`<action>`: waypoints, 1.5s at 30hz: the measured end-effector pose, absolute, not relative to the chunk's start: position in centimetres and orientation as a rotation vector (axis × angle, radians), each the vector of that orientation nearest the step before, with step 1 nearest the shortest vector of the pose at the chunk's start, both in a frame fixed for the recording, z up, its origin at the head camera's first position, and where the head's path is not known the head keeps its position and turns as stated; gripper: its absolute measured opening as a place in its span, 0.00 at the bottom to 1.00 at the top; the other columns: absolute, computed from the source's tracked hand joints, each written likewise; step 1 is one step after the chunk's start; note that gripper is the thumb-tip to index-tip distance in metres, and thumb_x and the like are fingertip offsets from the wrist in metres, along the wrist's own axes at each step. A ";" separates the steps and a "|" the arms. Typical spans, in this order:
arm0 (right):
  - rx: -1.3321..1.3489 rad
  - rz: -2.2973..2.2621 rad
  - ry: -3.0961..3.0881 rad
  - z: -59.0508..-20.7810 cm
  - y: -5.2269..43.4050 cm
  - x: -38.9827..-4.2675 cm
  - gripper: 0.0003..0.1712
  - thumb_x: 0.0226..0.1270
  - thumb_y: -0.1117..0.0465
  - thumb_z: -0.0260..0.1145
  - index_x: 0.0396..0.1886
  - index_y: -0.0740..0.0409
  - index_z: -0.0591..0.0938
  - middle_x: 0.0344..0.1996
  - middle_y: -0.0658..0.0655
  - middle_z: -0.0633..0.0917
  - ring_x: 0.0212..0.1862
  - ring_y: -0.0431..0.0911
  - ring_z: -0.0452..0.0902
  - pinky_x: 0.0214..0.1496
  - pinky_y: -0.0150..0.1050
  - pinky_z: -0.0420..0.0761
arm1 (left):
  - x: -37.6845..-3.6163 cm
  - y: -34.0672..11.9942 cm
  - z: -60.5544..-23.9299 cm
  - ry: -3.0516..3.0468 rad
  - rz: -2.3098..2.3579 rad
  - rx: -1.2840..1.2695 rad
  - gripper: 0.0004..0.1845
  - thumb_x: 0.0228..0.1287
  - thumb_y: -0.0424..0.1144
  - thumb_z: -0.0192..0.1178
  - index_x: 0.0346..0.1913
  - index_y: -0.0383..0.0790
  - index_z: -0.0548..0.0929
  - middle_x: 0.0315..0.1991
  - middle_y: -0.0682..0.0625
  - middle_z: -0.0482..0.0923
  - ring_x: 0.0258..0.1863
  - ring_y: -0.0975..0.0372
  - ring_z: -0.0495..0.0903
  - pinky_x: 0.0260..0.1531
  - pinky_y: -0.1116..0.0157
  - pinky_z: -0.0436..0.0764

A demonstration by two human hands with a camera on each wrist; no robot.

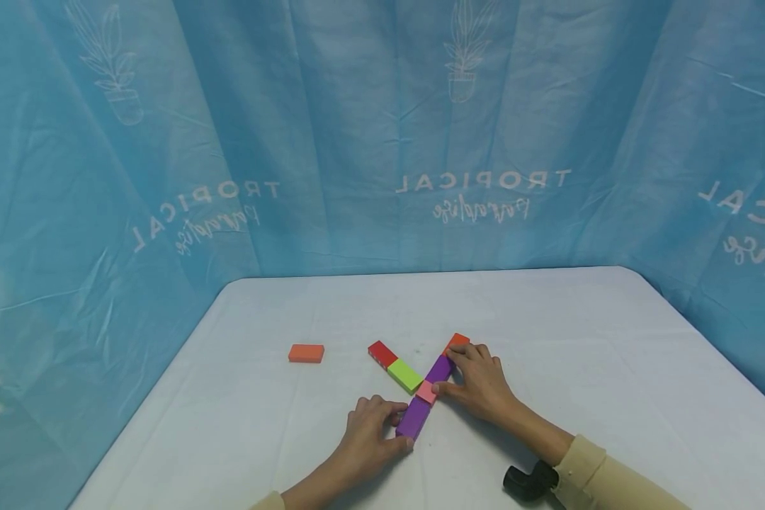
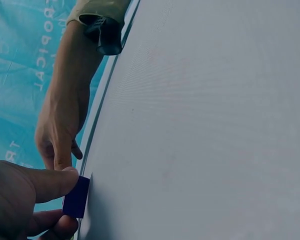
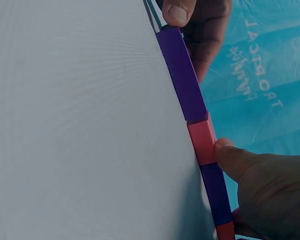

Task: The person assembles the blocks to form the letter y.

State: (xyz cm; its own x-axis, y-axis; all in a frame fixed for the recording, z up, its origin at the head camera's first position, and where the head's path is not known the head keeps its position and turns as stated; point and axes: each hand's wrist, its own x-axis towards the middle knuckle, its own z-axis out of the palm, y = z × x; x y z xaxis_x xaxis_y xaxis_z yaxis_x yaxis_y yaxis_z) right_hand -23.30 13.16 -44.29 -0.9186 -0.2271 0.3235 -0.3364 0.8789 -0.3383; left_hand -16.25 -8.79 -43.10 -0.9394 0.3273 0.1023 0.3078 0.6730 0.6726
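On the white desk, a diagonal line of blocks runs between the person's two hands: a near purple block, a small pink block, a farther purple block and an orange-red block at the far end. The left hand grips the near purple block, thumb at its end and fingers curled over its side, while the right hand curls along the farther blocks, thumb tip pressed to the pink one. A red block and a green block lie end to end just left of the line, and an orange block sits well apart; no containers are in sight.
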 end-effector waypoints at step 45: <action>0.443 0.592 -2.755 -44.4 13.3 -23.2 0.41 0.48 0.42 0.72 0.58 0.61 0.77 0.56 0.56 0.77 0.58 0.54 0.67 0.48 0.48 0.67 | -20.6 -12.7 -39.9 3.001 1.165 0.211 0.28 0.53 0.41 0.68 0.59 0.49 0.75 0.50 0.50 0.74 0.54 0.57 0.67 0.45 0.58 0.76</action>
